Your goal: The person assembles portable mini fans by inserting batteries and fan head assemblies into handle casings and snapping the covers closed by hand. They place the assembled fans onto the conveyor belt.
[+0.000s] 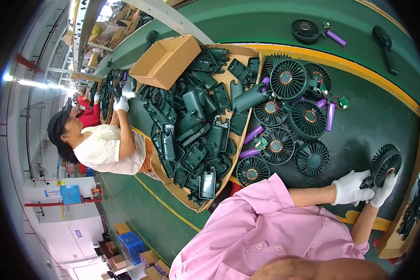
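You're in a factory. You can see a big box [242, 136] full of dark plastic parts [193, 105], lots of round fans [308, 117], a long green bench [252, 23] and other workers [108, 150] beside it.

held fan [386, 163] part-hidden, pink shirt [266, 228] cut off

Both hands in white gloves, brought close together at the fan [387, 164]. Left forearm [312, 194] bare below a pink sleeve [270, 193], runs nearly level toward the fan from its left. Left hand [348, 188] at fan's lower left, fingers bent around its dark base. Right forearm [364, 224] below the fan, slanting up to it. Right hand [382, 192] against fan's underside, fingers up along its lower right edge, gripping. Wrists apart.
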{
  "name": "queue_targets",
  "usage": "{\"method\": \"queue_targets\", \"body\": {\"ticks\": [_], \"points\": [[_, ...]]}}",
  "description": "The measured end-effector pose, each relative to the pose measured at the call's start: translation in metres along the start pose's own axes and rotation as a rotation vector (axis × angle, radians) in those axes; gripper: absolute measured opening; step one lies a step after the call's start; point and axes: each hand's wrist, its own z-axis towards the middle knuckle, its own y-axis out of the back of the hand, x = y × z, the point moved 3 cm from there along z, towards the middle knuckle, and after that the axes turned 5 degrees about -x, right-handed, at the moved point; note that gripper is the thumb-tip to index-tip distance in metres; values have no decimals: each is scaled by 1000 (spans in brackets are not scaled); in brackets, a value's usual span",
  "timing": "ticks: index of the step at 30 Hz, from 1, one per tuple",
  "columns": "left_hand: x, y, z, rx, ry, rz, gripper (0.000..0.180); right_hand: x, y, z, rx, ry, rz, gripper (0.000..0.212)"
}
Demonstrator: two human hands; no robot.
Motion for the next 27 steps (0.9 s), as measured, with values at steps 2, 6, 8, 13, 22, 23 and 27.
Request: {"method": "queue_targets", "body": {"ticks": [2, 6, 8, 13, 22, 23, 27], "points": [[1, 0, 0, 8, 54, -33, 33, -4, 9, 9, -63, -5, -129, 43], [5, 2, 2, -24, 32, -49, 32, 5, -20, 4, -54, 18, -162, 48], [3, 1, -1, -53, -49, -3, 30, 19, -37, -6, -14, 55, -62, 51], [0, 0, -3, -45, -70, 40, 34, 2, -3, -2, -60, 45, -119, 56], [-5, 1, -5, -60, -86, 28, 38, 10, -25, -6, 11, 46, -100, 63], [-6, 2, -5, -76, -81, 28, 39, 11, -29, -6, 14, 45, -99, 63], [-2, 4, -3, -87, -105, 45, 41, 26, -55, -10, 25, 113, -121, 62]]}}
